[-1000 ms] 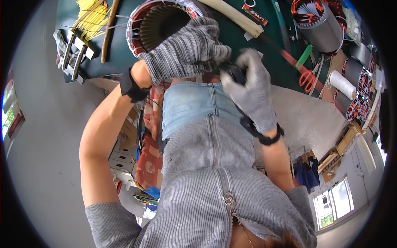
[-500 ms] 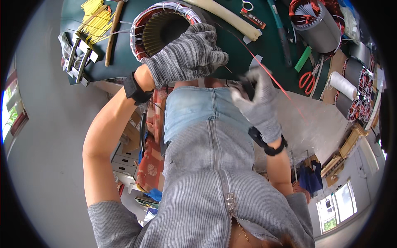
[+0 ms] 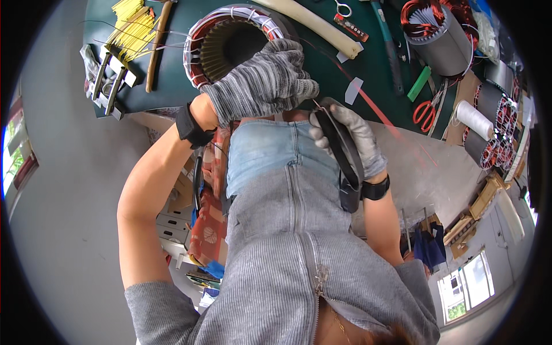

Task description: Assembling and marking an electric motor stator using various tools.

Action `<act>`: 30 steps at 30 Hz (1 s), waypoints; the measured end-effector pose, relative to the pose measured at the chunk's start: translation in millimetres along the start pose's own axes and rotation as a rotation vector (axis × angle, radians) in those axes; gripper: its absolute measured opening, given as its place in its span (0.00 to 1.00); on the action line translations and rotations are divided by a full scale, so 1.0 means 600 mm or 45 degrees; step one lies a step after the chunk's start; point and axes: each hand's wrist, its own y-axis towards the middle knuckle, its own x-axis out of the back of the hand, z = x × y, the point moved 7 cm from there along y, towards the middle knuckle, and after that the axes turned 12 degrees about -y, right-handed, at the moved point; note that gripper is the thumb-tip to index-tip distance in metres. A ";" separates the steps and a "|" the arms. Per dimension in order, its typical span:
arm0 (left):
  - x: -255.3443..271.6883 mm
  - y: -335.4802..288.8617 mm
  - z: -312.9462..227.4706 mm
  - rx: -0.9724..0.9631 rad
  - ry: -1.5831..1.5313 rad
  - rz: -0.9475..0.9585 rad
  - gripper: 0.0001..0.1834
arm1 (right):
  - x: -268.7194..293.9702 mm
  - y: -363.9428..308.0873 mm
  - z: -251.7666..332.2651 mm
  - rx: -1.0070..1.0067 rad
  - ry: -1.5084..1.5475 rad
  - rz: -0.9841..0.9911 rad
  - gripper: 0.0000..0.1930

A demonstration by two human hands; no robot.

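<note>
On the green tabletop lies a motor stator (image 3: 192,49), a ring wound with coils tied in white cord. My left hand (image 3: 264,77), in a striped grey knit glove, rests against its near side. Its fingers are pinched closed on a thin copper wire (image 3: 315,103) whose end sticks out toward the right. My right hand (image 3: 357,129), in a light grey glove, is closed round a black two-armed hand tool (image 3: 338,146) with long handles. The tool's tip meets the wire end close to my left fingertips. A blurred red wire (image 3: 379,115) stretches across the table to the right.
Yellow sleeves (image 3: 135,31) and a wooden stick (image 3: 158,49) lie left. A second stator (image 3: 443,46) stands far right, with red-handled scissors (image 3: 425,115), a green block (image 3: 420,83) and a white thread spool (image 3: 476,119) nearby. A teal-handled hammer (image 3: 388,46) lies behind.
My right hand has come round with the black tool, which now shows at full length with its tip at the wire. My left hand has barely moved.
</note>
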 end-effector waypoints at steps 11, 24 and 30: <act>0.013 0.009 -0.002 0.017 0.038 0.031 0.14 | 0.008 -0.009 0.019 0.177 -0.270 -0.086 0.19; 0.015 0.003 0.002 0.006 -0.054 -0.026 0.18 | -0.010 -0.004 0.083 0.383 -1.188 -0.500 0.09; 0.014 0.006 0.006 0.083 0.017 -0.040 0.20 | -0.070 -0.012 0.111 1.216 -1.970 -0.812 0.14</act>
